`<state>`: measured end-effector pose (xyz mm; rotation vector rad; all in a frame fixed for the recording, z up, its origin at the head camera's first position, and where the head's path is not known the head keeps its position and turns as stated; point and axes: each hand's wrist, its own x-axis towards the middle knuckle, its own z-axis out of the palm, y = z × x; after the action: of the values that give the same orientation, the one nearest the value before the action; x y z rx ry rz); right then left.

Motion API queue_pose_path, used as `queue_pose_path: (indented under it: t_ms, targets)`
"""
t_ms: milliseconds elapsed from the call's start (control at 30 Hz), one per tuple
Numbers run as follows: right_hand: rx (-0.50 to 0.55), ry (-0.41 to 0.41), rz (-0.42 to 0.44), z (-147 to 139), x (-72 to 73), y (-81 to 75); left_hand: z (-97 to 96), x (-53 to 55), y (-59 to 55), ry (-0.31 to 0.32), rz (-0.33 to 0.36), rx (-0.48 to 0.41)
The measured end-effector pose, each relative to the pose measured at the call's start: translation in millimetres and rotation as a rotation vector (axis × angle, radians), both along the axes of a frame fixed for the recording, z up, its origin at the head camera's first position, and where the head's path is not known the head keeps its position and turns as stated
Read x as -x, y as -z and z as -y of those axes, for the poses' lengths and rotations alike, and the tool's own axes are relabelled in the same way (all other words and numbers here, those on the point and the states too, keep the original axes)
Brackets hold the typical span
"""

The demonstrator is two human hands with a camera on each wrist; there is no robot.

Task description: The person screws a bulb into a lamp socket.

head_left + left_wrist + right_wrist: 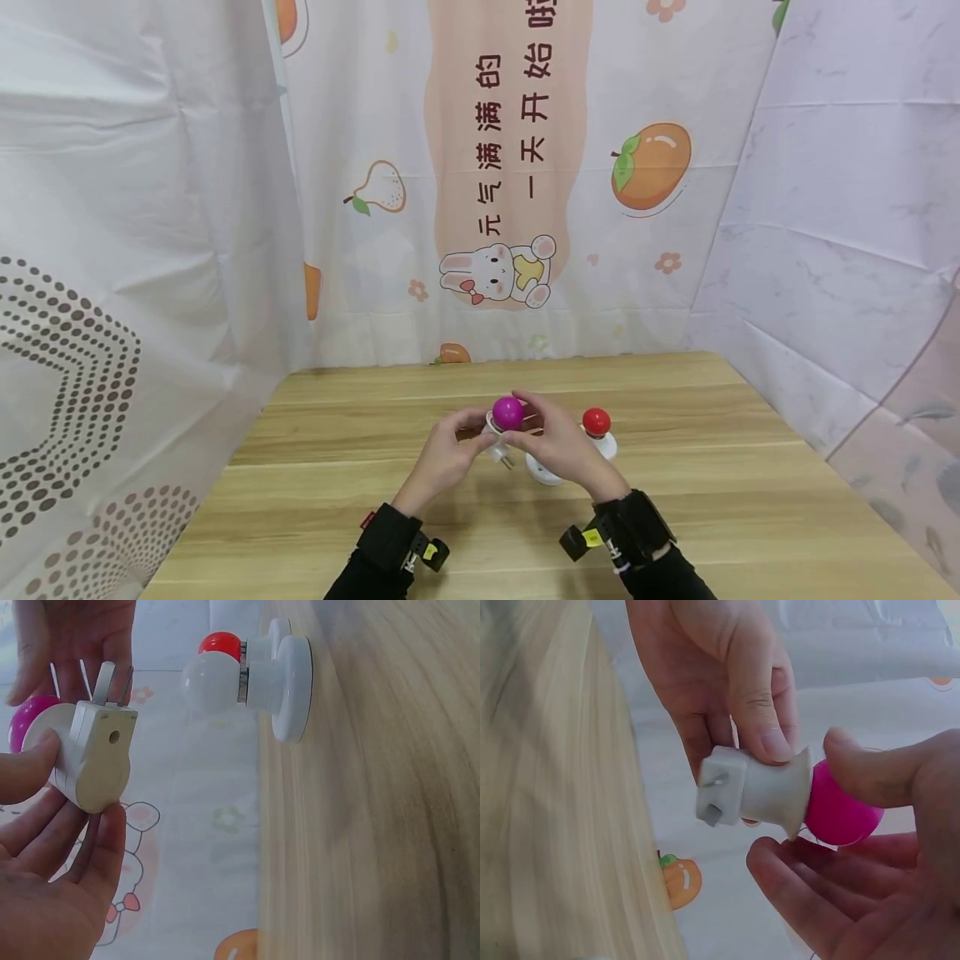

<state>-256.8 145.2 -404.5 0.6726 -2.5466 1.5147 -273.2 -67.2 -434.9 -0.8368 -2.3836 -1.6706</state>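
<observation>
My left hand (446, 454) grips a white plug-in lamp socket (769, 791) by its body, thumb on one side and fingers on the other. Metal prongs (103, 684) stick out of the plug end. In the socket's flared mouth sits a round magenta bulb (507, 412). Around that bulb are the thumb and fingers of my right hand (562, 442), the thumb lying over its side in the right wrist view. Both hands hold the pieces up above the table.
Just right of the hands stand two white round-based lamp holders, one with a red bulb (597, 422), the other with a white bulb (212, 682). The nearer base (542, 475) is partly hidden by my right hand. A printed curtain hangs behind the wooden table (360, 533).
</observation>
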Motion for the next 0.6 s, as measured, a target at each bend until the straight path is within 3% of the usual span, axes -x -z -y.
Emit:
queue_pose_path:
  t_ms: [167,300,600]
  targets:
    - [0.011,-0.032,-0.034,6,3.2,8.3,1.9,0.8,1.2,0.001,0.023,-0.055]
    - [-0.001,0.001,-0.072,11,3.6,12.7,2.2,1.4,1.6,0.028,0.033,-0.074]
    - [-0.004,0.048,-0.072,16,2.8,14.9,6.6,3.8,-1.5,0.035,0.035,-0.003]
